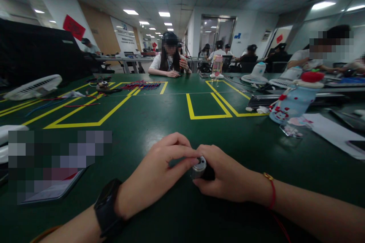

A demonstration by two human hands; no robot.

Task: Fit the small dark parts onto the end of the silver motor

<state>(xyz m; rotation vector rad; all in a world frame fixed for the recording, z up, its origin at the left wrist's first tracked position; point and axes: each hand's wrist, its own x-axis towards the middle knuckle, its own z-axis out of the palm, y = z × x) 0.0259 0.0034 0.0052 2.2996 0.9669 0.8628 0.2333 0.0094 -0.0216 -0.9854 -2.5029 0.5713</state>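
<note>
Basically, the R hand (228,172) is gripping a small metal cyl. (197,172) w/ fingers curled round it, and the L hand (158,169) is pinching w/ thumb + index at its top end. The cyl. is sitting btwn the two hands, just R of the L fingertips, long axis approx. upright w/ a slight tilt, holed face up; beyond, yellow tape (211,116) is marking the table (137,148), w/ wires (142,85) lying far L and a bottle (298,100) standing R.
</note>
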